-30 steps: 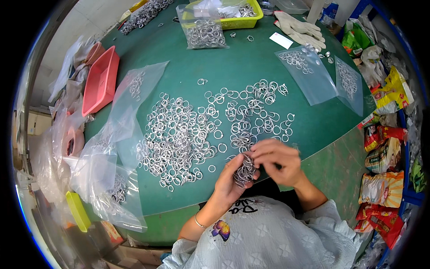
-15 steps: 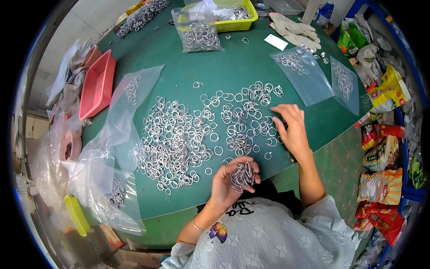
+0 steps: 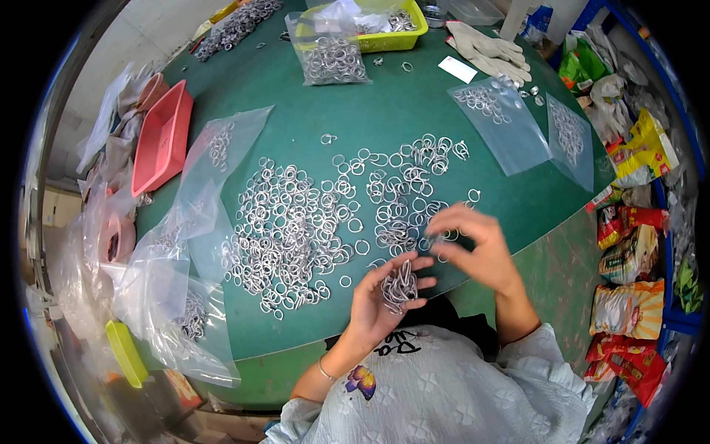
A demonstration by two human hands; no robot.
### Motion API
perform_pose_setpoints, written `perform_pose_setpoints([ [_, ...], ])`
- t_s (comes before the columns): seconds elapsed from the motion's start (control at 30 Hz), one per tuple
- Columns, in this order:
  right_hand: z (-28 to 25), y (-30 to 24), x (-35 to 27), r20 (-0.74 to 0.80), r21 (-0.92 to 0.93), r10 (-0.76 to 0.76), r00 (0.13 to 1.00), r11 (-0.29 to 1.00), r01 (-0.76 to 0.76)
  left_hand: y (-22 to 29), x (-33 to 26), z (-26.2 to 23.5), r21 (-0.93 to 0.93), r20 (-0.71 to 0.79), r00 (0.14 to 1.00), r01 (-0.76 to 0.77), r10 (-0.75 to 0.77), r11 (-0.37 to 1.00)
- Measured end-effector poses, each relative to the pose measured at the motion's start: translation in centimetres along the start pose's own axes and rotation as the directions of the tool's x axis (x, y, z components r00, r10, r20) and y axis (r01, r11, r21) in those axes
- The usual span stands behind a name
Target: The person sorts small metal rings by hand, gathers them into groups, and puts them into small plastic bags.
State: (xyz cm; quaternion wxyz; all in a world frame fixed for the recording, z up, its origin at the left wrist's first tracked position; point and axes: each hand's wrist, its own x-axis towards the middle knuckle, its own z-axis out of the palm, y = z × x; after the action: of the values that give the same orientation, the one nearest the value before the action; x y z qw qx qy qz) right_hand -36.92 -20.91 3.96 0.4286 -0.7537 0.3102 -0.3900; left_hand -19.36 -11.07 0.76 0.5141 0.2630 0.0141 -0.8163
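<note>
Right hand (image 3: 473, 248) pulled back from mid-frame ring pile (image 3: 296, 229), blurred, grip unclear; left hand (image 3: 384, 296) still cupping ring bunch (image 3: 400, 285).

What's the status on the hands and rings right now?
Left hand cupped, holding bunch of metal rings. Right hand beside it, fingers pinched over loose rings on green table. Nothing between them.

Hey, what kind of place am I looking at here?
Probably a small workshop bench for sorting and bagging hardware by hand. A green table is strewn with loose metal rings, clear plastic bags hold more of them, and the left hand cups a bunch of rings.
</note>
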Motion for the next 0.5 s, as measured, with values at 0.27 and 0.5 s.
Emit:
perform_pose_setpoints([
  [0.27,-0.1,1.0,0.5,-0.094,-0.515,-0.066,0.993,0.857,0.008,-0.4,0.8,-1.4,-0.167,0.113,0.994,0.033,-0.014,0.985],
  [0.5,0.2,3.4,0.7,-0.136,-0.664,-0.052,0.989,0.746,-0.052,-0.1,0.4,-0.5,-0.1,0.01,1.0,-0.015,0.016,0.995],
])
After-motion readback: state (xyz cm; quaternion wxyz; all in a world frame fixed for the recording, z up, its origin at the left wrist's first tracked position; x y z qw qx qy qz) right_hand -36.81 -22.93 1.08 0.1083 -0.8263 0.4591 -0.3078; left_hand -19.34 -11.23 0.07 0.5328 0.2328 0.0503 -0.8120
